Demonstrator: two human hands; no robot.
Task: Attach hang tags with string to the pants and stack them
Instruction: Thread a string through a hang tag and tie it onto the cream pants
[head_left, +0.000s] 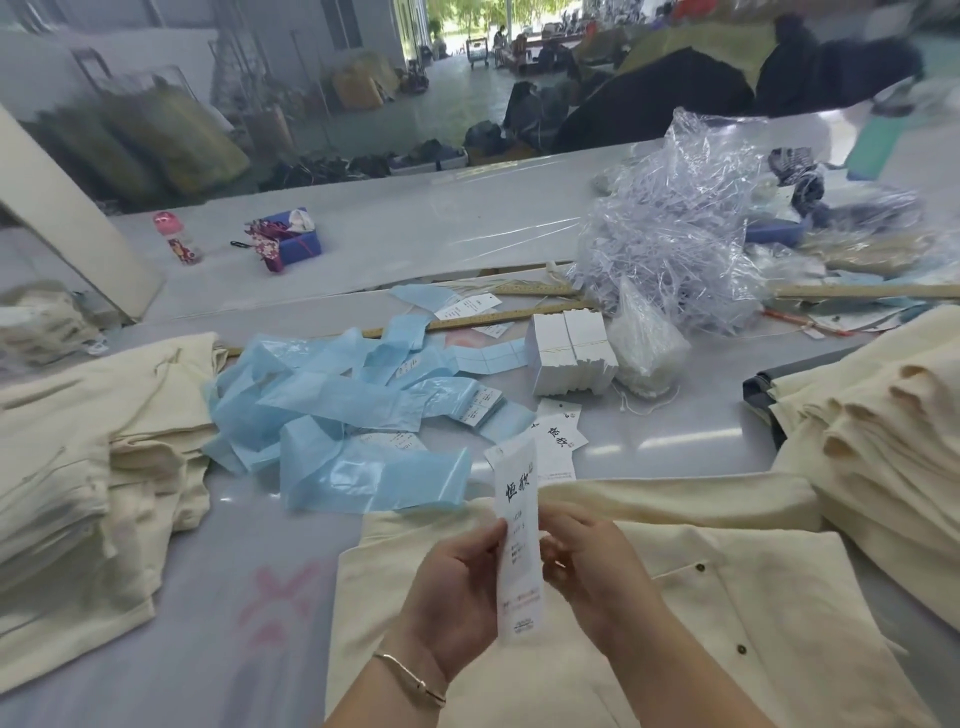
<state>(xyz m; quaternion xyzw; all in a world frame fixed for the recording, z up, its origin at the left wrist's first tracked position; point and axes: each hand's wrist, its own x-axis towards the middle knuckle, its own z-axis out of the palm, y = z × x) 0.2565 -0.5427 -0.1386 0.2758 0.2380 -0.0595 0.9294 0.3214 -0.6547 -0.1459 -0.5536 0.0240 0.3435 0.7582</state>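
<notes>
Right now my left hand (457, 587) and right hand (584, 561) each pinch one long edge of the hang tag (517, 540), holding it upright between them above the cream pants (727, 597) spread on the worktop (249, 545), probably so I can read it and find its string hole.

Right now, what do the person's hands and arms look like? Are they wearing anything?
Both arms are bare, with no sleeves and no gloves in view. The left hand has a thin metal bangle around its wrist, silvery with a small gold-coloured bit. The right hand has nothing on its wrist, and I can see no rings on either hand.
</notes>
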